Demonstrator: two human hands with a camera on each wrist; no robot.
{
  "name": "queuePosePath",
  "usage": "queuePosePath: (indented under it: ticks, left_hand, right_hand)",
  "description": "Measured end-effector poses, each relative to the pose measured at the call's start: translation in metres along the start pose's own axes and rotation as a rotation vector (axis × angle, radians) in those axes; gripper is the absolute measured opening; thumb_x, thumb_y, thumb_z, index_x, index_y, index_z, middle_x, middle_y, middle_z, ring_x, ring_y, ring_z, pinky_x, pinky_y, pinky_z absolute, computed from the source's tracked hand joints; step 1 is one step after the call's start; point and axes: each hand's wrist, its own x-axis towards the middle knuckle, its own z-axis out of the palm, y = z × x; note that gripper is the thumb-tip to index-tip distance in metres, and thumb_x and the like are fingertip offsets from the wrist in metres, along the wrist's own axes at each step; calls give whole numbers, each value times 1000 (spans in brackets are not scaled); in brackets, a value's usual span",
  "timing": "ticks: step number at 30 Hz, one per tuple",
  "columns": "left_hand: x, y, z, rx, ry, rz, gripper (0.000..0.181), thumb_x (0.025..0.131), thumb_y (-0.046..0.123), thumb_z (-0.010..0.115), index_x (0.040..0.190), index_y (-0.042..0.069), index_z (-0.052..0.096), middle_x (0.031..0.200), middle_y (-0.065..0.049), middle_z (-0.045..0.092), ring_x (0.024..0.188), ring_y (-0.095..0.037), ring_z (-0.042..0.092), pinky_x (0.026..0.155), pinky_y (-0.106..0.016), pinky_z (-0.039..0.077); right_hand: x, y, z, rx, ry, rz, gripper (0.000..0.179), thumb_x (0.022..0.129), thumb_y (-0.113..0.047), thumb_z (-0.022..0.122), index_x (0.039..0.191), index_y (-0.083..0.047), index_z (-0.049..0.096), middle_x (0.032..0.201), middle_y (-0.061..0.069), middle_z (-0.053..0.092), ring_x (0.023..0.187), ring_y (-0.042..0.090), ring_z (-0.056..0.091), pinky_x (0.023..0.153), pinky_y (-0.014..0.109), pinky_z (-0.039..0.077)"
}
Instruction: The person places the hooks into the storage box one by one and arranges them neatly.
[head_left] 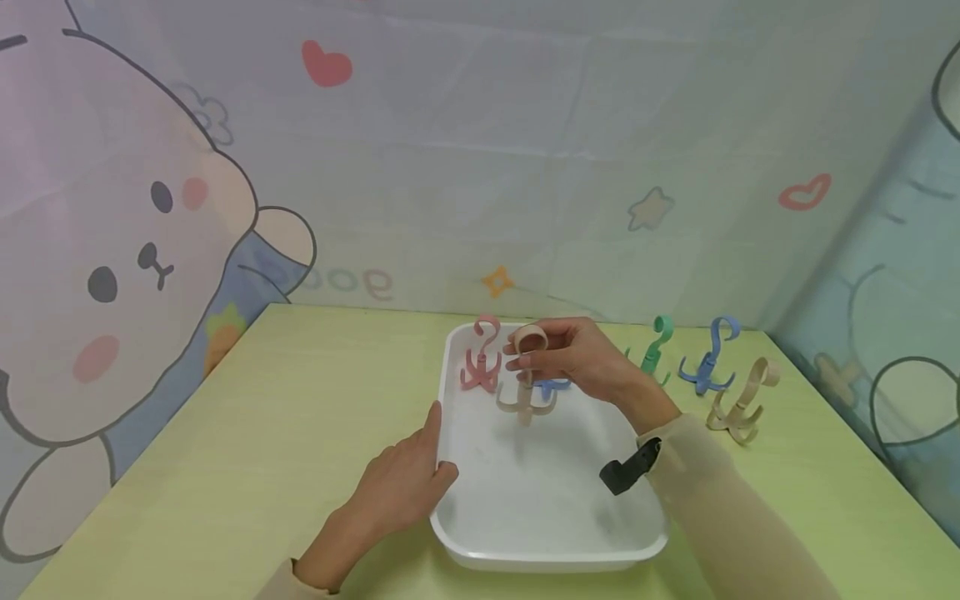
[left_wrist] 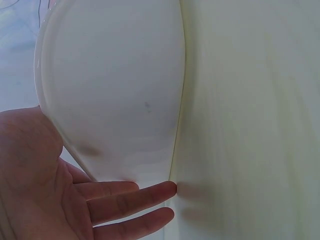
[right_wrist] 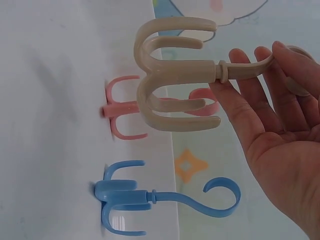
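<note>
A beige multi-prong hanging hook (right_wrist: 175, 72) is held by its curved stem in my right hand (head_left: 573, 358), above the white tray (head_left: 525, 533). Its prongs point down toward the tray floor in the head view. Inside the tray, at the far end, stand a pink hook (head_left: 482, 367) and a blue hook (right_wrist: 125, 196); my right hand partly hides the blue one in the head view. My left hand (head_left: 405, 479) rests against the tray's left side, fingers extended along the outer wall in the left wrist view.
Right of the tray on the yellow-green table (head_left: 300, 417) stand a green hook (head_left: 652, 354), another blue hook (head_left: 705, 371) and another beige hook (head_left: 738, 412). A printed cloth backdrop (head_left: 465, 167) rises behind the table. A black strap (head_left: 630, 468) is on the right wrist.
</note>
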Motion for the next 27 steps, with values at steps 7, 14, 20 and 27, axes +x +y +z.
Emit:
queuePosePath:
  ticks: [7,14,20,27]
  left_hand:
    - [1,-1,1,-4,-4,-8,79,94,21,55,164,-4,28,139,-20,66,95,-28,70,71,-46,54]
    - [1,-1,0,-14,-9,-13,79,94,21,55,164,-5,27,142,-21,65,95,-28,70,71,-46,54]
    - [1,-1,1,2,-7,-12,79,95,22,55,164,-5,27,141,-21,65,97,-29,70,72,-46,54]
    - [2,-1,1,-5,-22,-27,80,95,22,55,165,-4,26,143,-22,64,97,-29,70,69,-46,54]
  right_hand:
    - [5,3,6,19,-14,-10,29,96,3,68,125,9,67,104,1,79,111,30,77,95,40,60]
    - [9,9,14,29,7,4,35,93,2,72,128,9,68,107,10,79,103,22,79,91,39,61]
    - [12,15,20,18,34,30,37,92,1,75,127,10,68,106,10,79,102,24,78,90,38,62]
    - [17,19,27,-10,35,46,30,93,-1,76,122,5,72,105,9,76,96,20,74,91,41,62]
